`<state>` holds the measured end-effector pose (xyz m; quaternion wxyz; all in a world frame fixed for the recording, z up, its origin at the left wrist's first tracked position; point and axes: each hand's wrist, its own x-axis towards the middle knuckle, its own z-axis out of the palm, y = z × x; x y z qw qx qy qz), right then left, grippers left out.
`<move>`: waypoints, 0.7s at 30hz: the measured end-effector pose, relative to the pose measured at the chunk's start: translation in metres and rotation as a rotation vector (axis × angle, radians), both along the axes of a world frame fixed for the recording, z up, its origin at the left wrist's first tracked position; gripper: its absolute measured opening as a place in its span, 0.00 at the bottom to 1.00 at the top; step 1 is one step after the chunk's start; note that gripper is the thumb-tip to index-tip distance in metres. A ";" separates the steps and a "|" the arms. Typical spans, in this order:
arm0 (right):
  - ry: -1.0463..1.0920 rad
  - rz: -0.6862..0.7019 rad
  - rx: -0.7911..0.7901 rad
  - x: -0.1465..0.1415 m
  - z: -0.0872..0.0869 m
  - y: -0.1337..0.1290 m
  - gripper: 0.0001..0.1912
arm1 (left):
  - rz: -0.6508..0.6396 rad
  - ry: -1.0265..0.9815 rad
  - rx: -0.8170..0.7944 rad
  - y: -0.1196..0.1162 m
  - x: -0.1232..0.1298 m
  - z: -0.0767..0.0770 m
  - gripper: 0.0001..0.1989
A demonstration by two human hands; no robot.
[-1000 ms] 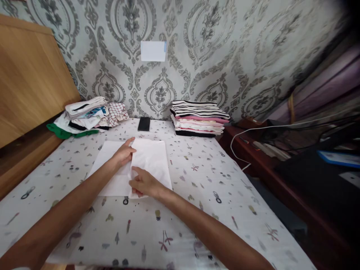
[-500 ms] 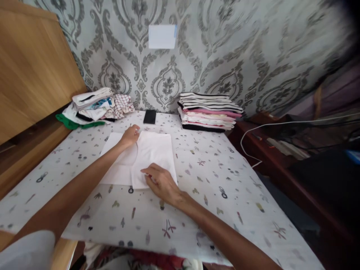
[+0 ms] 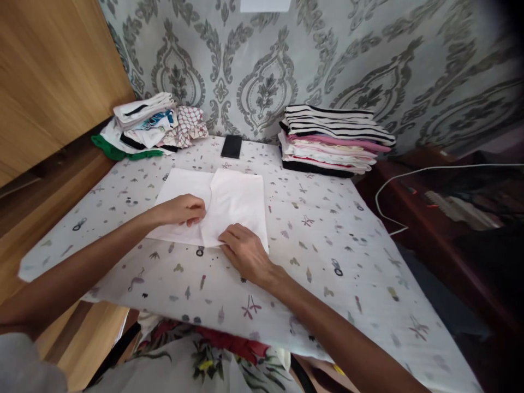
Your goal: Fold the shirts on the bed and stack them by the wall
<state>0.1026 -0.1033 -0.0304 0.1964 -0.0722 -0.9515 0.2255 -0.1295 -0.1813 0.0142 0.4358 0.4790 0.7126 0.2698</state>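
**While the white cloth (image 3: 241, 199) lies part-folded, lining up its layers comes first**

Where my right grip (image 3: 248, 252) rests at the near edge of the right panel, its fingertips lie on the fabric; I cannot tell whether they pinch it. My left grip (image 3: 182, 210) lies over the left part with fingers curled, and whether any fabric is caught there is hidden from me. The cloth itself lies flat beneath both on the printed surface (image 3: 311, 234), its right panel showing a curved inner edge.

I judge this a folding step, with the layers being straightened. The next move calls for a sure hold on the near edge and a light touch, so the thin layers stay together.

Compared with half a second ago, my left grip has come back from the far edge, and my right has shifted left to the near edge.

Farther out, a dark phone (image 3: 231, 147) sits between a loose pile of clothes (image 3: 143, 128) and a neat stack (image 3: 327, 139) with stripes on top.
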 end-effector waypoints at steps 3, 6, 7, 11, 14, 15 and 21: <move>0.064 -0.133 -0.305 -0.002 0.005 0.003 0.07 | -0.019 -0.133 -0.036 -0.018 0.007 0.003 0.11; 0.094 -0.247 -0.576 -0.003 0.009 0.006 0.08 | 0.050 -0.250 0.018 -0.029 0.020 0.000 0.08; 0.102 -0.270 -0.639 -0.004 0.009 0.007 0.09 | 0.094 -0.282 0.067 -0.030 0.026 -0.001 0.09; 0.112 -0.284 -0.748 -0.004 0.009 0.006 0.11 | 0.215 -0.334 0.304 -0.029 0.050 -0.008 0.13; 0.092 -0.264 -0.758 -0.003 0.013 0.006 0.09 | 0.171 -0.277 0.369 -0.025 0.063 -0.012 0.09; 0.082 -0.253 -0.762 -0.003 0.016 0.006 0.09 | 0.145 -0.260 0.369 -0.023 0.065 -0.013 0.08; 0.085 -0.197 -0.752 -0.006 0.027 0.011 0.15 | 0.032 -0.256 0.354 -0.019 0.065 -0.018 0.10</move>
